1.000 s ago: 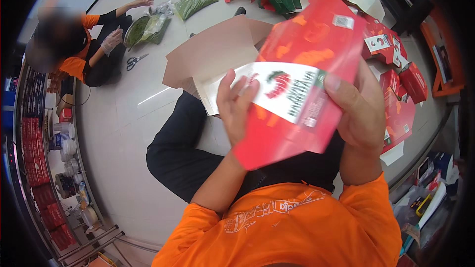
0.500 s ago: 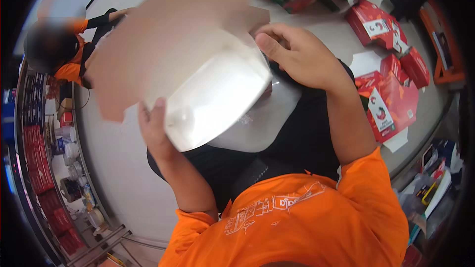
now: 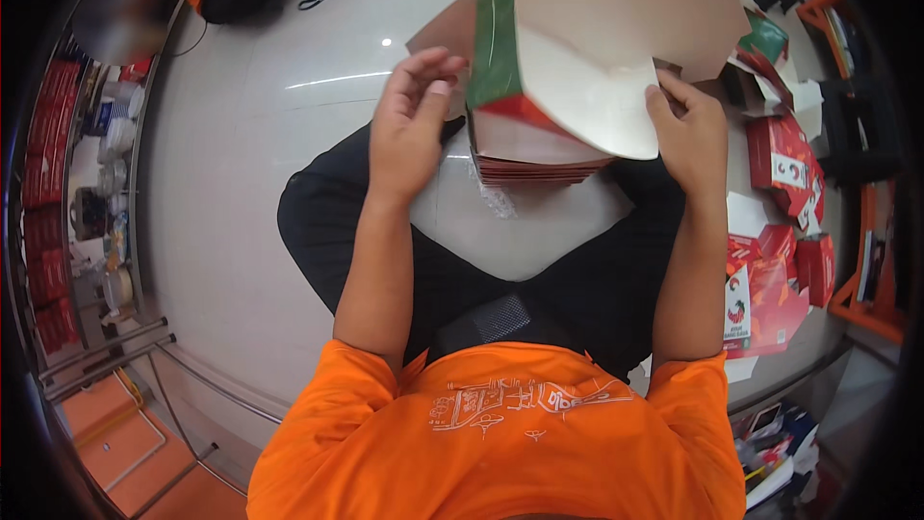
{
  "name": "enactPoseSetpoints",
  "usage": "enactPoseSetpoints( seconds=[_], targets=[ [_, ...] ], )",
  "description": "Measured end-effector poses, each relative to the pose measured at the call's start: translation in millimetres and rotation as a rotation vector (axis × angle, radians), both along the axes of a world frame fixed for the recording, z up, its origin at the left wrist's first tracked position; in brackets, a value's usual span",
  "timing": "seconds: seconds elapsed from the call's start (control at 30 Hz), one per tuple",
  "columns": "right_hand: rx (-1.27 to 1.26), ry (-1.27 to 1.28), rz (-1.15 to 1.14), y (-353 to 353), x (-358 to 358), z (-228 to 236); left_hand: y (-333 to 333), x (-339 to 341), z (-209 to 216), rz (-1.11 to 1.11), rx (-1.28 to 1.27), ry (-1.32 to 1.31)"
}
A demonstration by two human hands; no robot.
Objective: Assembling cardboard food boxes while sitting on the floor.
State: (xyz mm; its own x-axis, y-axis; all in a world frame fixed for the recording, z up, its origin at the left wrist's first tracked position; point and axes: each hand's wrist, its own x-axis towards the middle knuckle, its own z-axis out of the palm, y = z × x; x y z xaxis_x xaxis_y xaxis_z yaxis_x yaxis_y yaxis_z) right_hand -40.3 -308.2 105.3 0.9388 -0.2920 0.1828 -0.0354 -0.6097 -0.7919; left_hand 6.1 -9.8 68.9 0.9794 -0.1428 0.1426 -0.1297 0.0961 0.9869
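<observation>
Holding the paperboard carton (image 3: 587,67) at upper centre: right grip (image 3: 693,135) pinched on its edge; left grip (image 3: 409,130) loosely parted, apparently empty. Likely light, bendable; take by opposite edges.

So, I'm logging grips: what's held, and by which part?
The right hand pinches the carton by its near right edge; the left hand looks empty.

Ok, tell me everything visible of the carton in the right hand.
The carton is thin-looking card, partly opened, pale inside, with a tan upper flap, a green panel at left and a red edge below it. It is tilted above the stack. The right hand pinches its near right corner; the left hand is beside the panel, touch unclear.
</observation>
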Motion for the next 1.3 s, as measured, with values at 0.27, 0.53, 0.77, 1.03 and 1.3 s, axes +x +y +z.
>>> enactPoseSetpoints(
  seconds=[0.27, 0.53, 0.77, 1.03, 1.3],
  targets=[
    [-0.411, -0.101, -0.03, 8, -2, 0, 19, -7, -16, -0.085, 0.571, -0.346],
    [-0.566, -0.189, -0.045, 52, -14, 41, 35, 6, -25, -0.222, 0.751, -0.61],
    [-0.959, -0.142, 0.96, 117, 20, 64, 46, 8, -39, -0.235, 0.713, -0.655],
    [-1.091, -0.019, 1.033, 131, 27, 56, 47, 7, -40, -0.278, 0.627, -0.622],
    [-1.149, -0.073, 1.053, 141, 31, 45, 38, 3, -59, -0.215, 0.447, -0.618]
  ],
)
